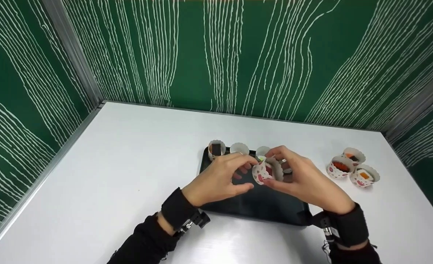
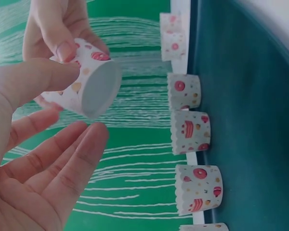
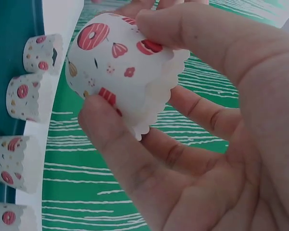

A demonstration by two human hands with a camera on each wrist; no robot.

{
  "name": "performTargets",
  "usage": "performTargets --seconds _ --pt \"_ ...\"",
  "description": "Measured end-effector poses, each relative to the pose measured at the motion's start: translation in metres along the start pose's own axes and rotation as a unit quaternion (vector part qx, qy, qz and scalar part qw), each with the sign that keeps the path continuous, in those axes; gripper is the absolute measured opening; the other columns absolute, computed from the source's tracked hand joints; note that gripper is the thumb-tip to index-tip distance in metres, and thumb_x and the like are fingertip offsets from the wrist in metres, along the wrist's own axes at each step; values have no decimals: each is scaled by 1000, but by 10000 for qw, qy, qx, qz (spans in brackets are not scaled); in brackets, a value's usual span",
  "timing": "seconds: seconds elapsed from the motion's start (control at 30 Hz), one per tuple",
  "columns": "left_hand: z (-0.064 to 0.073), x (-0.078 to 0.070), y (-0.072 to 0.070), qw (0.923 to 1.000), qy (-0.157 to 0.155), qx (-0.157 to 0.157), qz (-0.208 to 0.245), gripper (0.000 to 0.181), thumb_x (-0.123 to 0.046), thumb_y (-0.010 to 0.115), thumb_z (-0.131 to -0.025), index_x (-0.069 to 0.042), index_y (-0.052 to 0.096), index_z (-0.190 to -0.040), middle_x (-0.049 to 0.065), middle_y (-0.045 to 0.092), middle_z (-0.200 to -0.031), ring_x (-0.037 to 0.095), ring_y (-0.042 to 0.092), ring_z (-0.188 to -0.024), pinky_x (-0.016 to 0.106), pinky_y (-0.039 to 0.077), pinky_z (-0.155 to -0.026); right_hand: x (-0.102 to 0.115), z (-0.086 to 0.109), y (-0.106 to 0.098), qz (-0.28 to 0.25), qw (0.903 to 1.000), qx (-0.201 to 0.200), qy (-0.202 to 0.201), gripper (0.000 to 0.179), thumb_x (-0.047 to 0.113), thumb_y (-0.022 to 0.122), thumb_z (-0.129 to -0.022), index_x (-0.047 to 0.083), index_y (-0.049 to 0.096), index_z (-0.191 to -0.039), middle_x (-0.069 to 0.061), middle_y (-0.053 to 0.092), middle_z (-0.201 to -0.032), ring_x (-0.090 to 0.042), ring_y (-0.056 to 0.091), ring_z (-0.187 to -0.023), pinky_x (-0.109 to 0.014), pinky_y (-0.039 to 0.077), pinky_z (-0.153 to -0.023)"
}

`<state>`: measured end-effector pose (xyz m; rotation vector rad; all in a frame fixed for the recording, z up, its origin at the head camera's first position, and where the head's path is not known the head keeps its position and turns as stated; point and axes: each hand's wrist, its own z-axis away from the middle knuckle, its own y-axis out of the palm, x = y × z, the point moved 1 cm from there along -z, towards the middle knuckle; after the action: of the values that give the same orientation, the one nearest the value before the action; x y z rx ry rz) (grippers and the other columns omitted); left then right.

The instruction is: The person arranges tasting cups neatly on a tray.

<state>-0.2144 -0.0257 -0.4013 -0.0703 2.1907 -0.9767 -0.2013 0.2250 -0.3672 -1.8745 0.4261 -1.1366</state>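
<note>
Between the thumb and fingers of my right hand (image 1: 302, 176) is a white scallop-edged paper baking cup (image 1: 261, 175) printed with pink sweets, tilted in the air above a black tray (image 1: 260, 205). Something dark red shows inside the cup. My left hand (image 1: 223, 179) is close beside it with its fingers spread. In the left wrist view the left thumb (image 2: 62, 74) overlaps the cup (image 2: 101, 89), while the other fingers lie apart from it. Whether the left fingertips touch the cup, I cannot tell.
Several similar cups line the tray's back edge, among them a cup with an orange and black piece (image 1: 216, 149) and a white-walled cup (image 1: 239, 148). On the white table (image 1: 146, 157), at right, three filled cups (image 1: 339, 168) cluster. Green white-lined walls (image 1: 190, 55) surround it.
</note>
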Motion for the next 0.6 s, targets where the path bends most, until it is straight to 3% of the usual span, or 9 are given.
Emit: performTargets --seconds 0.47,0.6 --pt "-2 0 4 9994 204 -240 -148 41 -11 84 -92 -4 68 -129 8 73 -113 18 75 -97 20 61 -85 2 -2 8 46 10000 58 2 55 31 86 -93 20 60 -140 3 67 -120 -16 59 -95 -29 54 -78" --pt "-2 1 5 9995 158 -244 -117 41 -11 84 -92 -4 68 -128 8 74 -113 18 75 -97 18 60 -83 2 -3 9 -162 9996 230 99 54 31 85 -94 20 59 -140 2 67 -111 -16 62 -93 -29 56 -77"
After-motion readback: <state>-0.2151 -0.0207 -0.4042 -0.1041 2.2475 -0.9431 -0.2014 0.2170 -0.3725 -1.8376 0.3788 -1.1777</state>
